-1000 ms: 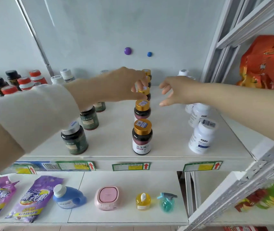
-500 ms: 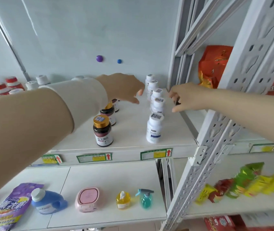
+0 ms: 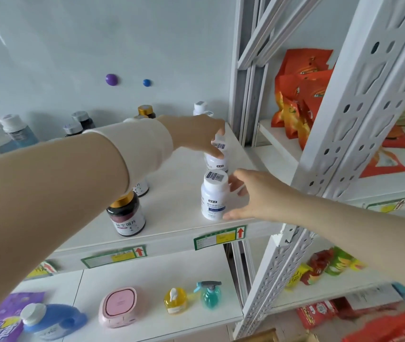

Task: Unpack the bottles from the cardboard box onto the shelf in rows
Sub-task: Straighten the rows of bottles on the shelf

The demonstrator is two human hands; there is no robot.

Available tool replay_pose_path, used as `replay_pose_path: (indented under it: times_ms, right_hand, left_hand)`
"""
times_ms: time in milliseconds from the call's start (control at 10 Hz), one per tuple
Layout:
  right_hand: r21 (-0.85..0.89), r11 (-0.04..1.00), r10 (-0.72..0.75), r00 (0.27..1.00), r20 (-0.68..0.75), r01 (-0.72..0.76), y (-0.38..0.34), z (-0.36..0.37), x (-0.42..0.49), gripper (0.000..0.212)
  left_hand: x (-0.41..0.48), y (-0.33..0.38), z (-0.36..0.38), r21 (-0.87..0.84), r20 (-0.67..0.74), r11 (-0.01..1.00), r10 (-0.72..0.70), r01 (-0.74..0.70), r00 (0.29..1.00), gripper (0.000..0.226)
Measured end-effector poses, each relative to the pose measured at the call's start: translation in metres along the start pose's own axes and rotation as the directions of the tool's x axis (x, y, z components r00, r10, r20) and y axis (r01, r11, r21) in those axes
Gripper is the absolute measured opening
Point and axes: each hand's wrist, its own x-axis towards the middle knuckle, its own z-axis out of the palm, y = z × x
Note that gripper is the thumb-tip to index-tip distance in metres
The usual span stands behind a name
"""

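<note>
1. Hands have shifted to the white row: the front white bottle (image 3: 213, 201) stands at the shelf (image 3: 171, 218) lip, the right hand (image 3: 253, 196) cupped loosely beside it, fingers apart.
2. Just behind, the left hand (image 3: 196, 134) pinches the second white bottle (image 3: 215, 161).
3. Best nudged gently, caps aligned.

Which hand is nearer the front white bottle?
Right. The right hand is beside the front white bottle, thumb by its base; the left hand grips the next white bottle behind.
</note>
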Motion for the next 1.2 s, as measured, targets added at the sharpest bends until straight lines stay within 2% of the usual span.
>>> replay_pose_path:
  times_ms: [300, 900, 1000, 1100, 1200]
  right_hand:
    - [0.142, 0.989, 0.061, 0.995, -0.081, -0.049, 0.003, 0.026, 0.013, 0.049]
    - [0.155, 0.988, 0.028, 0.997, -0.066, -0.017, 0.026, 0.023, 0.015, 0.047]
    - [0.166, 0.986, 0.036, 0.999, -0.038, -0.029, 0.025, 0.022, 0.015, 0.05]
    - [0.164, 0.985, 0.058, 0.998, -0.023, -0.054, 0.022, 0.017, 0.01, 0.061]
    - [0.177, 0.983, 0.07, 0.986, -0.151, -0.042, 0.012, 0.002, 0.004, 0.07]
  left_hand:
    - [0.01, -0.002, 0.012, -0.048, -0.011, 0.998, 0.032, -0.032, 0.999, 0.054]
    - [0.011, -0.002, 0.011, -0.047, 0.016, 0.999, 0.006, -0.006, 1.0, 0.054]
    - [0.008, -0.002, 0.011, -0.039, 0.02, 0.999, -0.006, 0.007, 1.0, 0.056]
    - [0.004, 0.002, 0.007, -0.014, 0.039, 1.0, -0.017, 0.018, 0.999, 0.067]
    - [-0.007, 0.007, -0.012, -0.008, -0.036, 0.999, -0.033, 0.033, 0.999, 0.061]
